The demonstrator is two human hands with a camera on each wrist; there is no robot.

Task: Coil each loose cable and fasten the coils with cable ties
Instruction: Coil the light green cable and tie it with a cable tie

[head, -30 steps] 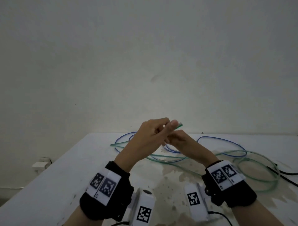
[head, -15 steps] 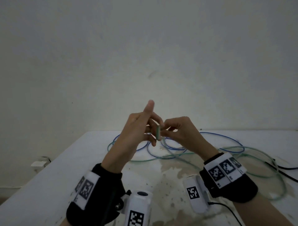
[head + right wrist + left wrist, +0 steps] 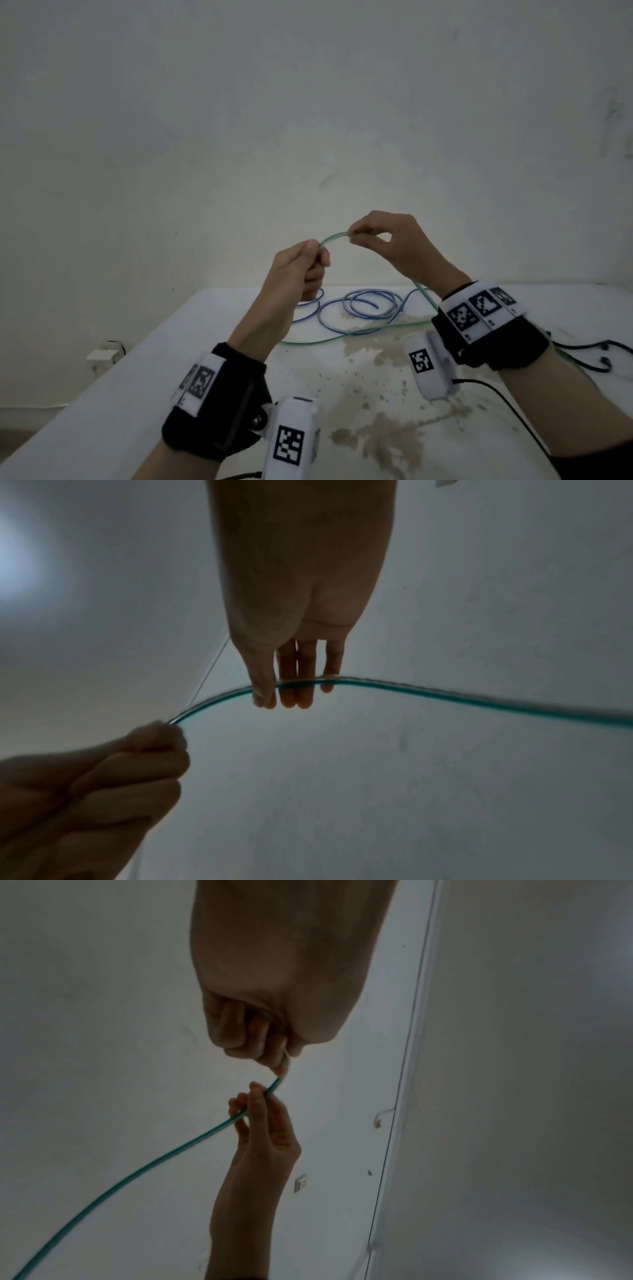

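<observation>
Your left hand (image 3: 297, 270) is fisted, its grip pinching the end of the green cable (image 3: 334, 237) between thumb and forefinger. Your right hand (image 3: 390, 241) sits just right of it and slightly higher; its grip is closed on the same cable, thumb against fingertips (image 3: 287, 699), the cable crossing under them. Between the two grips the cable arches in a short bow. Past the right grip it drops behind your right wrist, then runs along the table (image 3: 102, 428) below both hands. The blue cable (image 3: 359, 306) lies in loose loops on the table beneath and beyond the grips, untied. Black cables (image 3: 596, 356) lie on the table to the far right of the right grip. Brown stains (image 3: 380, 435) mark the table nearer you.
</observation>
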